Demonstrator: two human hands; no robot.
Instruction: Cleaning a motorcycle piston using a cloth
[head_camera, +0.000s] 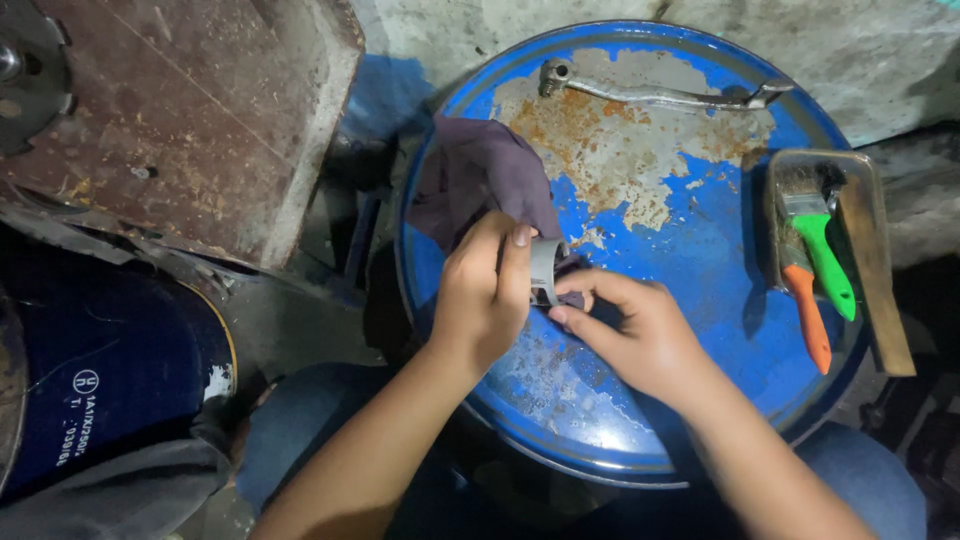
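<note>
Grey ring (543, 270): short metal sleeve, held upright over near-left part of blue drum lid (700, 250), centre of scene. Left hand (483, 295) pinches ring's left wall, thumb on top edge. Right hand (640, 335) pinches rag (480, 180) at ring's near-right side, fingers pressed together. Rag trails far-left over rim. Lever (650, 95) far on lid. Tray (860, 250) w/ two brushes (815, 270) at right.
</note>
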